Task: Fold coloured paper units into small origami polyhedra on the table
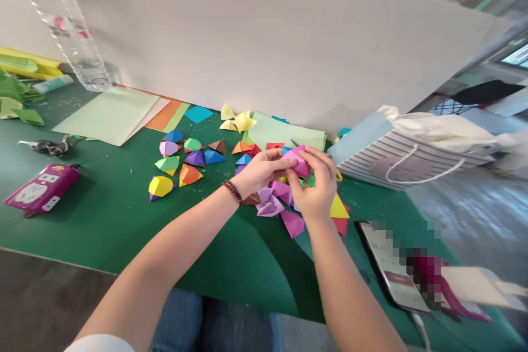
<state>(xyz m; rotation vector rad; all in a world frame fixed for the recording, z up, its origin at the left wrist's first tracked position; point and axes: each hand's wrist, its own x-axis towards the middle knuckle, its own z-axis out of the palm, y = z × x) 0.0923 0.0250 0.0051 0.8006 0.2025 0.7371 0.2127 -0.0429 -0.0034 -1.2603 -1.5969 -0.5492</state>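
Observation:
My left hand (259, 171) and my right hand (317, 179) both pinch a folded magenta paper piece (300, 163) above a green cutting mat (231, 247). A wooden bead bracelet (233, 191) circles my left wrist. Loose pink and lilac origami pieces (270, 203) lie under my hands, and a yellow-and-red folded piece (338, 212) sits just past my right wrist. Left of my left hand, several multicoloured folded origami units (181, 159) are spread across the mat.
Stacked coloured paper sheets (109, 115) and a yellow paper rosette (237, 120) lie along a white board (264, 38) at the back. A water bottle (68, 27), scissors (49, 147), a magenta pouch (41, 188), a striped paper bag (396, 157) and a phone (391, 269) surround my hands.

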